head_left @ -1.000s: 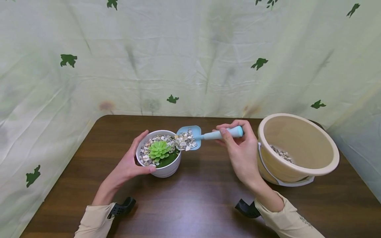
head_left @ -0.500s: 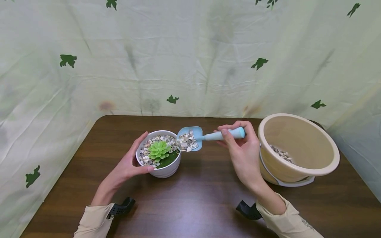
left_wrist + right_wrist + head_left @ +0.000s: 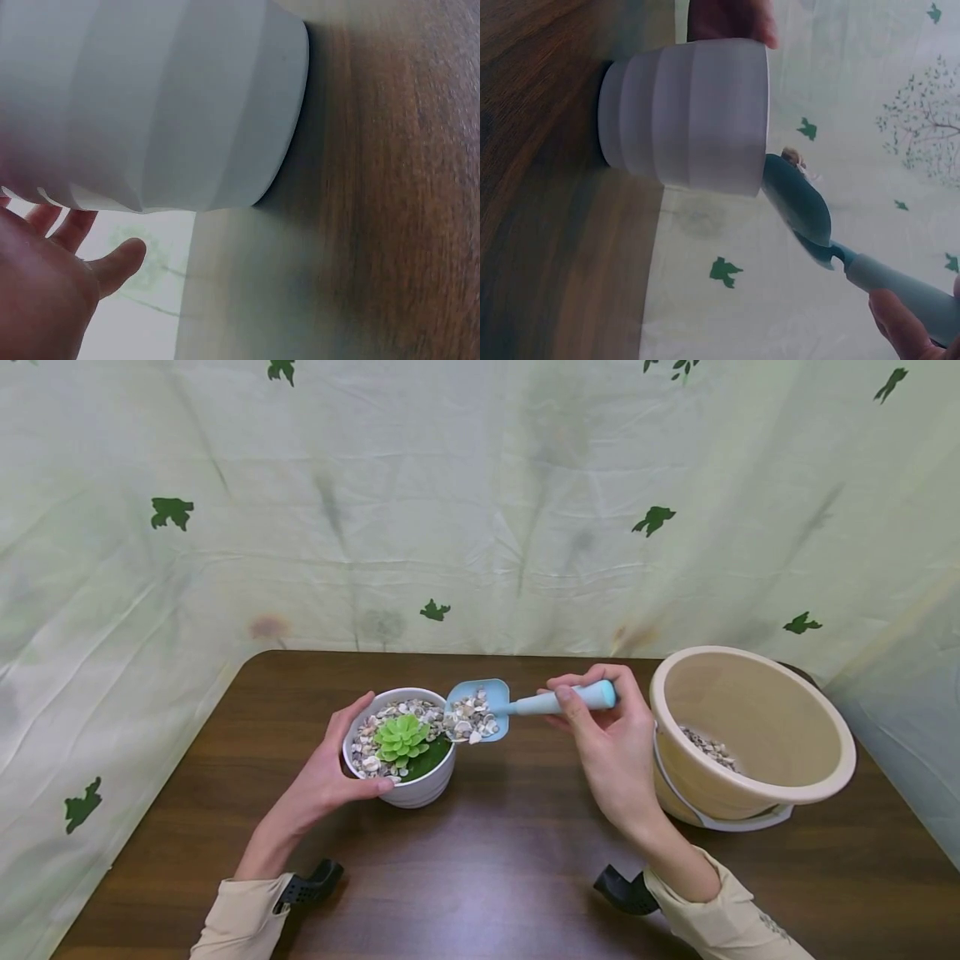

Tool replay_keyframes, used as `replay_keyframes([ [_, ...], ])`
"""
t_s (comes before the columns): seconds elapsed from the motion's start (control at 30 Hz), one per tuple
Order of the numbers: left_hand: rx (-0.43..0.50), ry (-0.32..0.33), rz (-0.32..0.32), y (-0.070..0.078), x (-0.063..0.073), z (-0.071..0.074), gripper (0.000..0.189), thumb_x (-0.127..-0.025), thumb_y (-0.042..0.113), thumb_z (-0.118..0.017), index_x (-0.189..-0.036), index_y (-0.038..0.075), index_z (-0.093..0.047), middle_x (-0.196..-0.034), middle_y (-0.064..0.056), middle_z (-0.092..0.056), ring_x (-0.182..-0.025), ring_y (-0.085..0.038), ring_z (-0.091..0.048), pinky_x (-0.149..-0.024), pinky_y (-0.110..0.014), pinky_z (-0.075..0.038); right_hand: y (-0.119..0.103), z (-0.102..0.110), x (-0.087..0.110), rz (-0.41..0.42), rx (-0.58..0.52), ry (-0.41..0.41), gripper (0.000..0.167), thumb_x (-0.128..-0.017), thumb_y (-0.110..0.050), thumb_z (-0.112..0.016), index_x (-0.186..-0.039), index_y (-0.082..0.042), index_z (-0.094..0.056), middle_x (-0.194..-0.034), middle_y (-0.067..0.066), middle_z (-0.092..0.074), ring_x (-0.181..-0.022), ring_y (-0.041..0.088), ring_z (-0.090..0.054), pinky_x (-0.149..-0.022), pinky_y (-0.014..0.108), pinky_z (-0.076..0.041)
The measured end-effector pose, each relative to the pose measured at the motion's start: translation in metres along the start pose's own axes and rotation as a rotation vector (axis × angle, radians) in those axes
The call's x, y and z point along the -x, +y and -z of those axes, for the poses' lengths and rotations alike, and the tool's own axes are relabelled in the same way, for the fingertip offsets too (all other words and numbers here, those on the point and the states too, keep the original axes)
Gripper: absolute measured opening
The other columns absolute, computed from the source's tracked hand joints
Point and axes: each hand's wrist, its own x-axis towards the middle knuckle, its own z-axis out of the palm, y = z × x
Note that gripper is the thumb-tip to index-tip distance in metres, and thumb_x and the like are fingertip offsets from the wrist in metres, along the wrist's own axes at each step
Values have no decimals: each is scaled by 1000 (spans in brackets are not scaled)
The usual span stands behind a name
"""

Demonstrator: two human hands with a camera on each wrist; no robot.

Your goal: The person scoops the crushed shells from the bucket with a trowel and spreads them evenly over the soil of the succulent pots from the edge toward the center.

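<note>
In the head view a white ribbed flowerpot (image 3: 423, 791) stands upright on the table, holding a green succulent (image 3: 401, 737) and small pebbles or shell bits (image 3: 367, 747). My left hand (image 3: 318, 785) grips the pot from the left, thumb at the near rim and fingers round the far side. A light-blue hand trowel (image 3: 540, 702) is pinched by its handle in my right hand (image 3: 611, 743). Its blade bears a heap of pebbles (image 3: 471, 717) and lies at the pot's right rim. From the right wrist view, the blade's tip (image 3: 772, 166) meets the rim of the pot (image 3: 705, 112).
To the right stands a beige bucket (image 3: 813, 785) with pebbles (image 3: 708, 747) at its bottom and a grey handle (image 3: 705, 818) hanging down. The brown wooden table (image 3: 480, 877) ends at a pale leaf-patterned cloth (image 3: 480, 510) behind.
The trowel and my right hand have shifted very slightly right and toward me compared with a second ago. The left hand keeps its grip on the pot.
</note>
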Motion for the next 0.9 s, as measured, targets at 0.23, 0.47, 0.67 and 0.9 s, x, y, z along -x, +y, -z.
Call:
replay_keyframes([
  [0.23, 77, -46, 8, 1, 2, 2, 103, -75, 7, -79, -157, 19, -18, -152, -11, -27, -132, -28, -29, -97, -19, -33, 1, 0, 1, 6, 18, -14, 25, -94, -4, -64, -108, 7, -45, -105, 23, -65, -96, 39, -67, -77, 46, -54],
  [0.47, 110, -43, 13, 2, 2, 2, 102, -76, 5, -78, -156, 21, -18, -150, -12, -29, -131, -26, -31, -97, -19, -33, 2, 0, 0, 10, 10, -16, 23, -95, -3, -63, -107, 5, -46, -107, 27, -63, -97, 41, -66, -78, 46, -54],
  [0.67, 91, -31, 18, 2, 2, 3, 107, -72, 4, -81, -156, 30, -19, -150, -9, -29, -131, -26, -32, -98, -21, -33, 4, 0, 0, 14, 25, -12, 24, -94, -4, -64, -107, 6, -46, -105, 26, -64, -95, 37, -68, -77, 46, -54],
  [0.9, 35, -29, 33, 2, 1, 4, 105, -72, 8, -83, -155, 31, -22, -151, -7, -29, -131, -26, -33, -97, -21, -34, 4, 0, 0, 23, 23, -16, 23, -94, -3, -64, -107, 4, -46, -106, 26, -64, -96, 37, -68, -77, 46, -55],
])
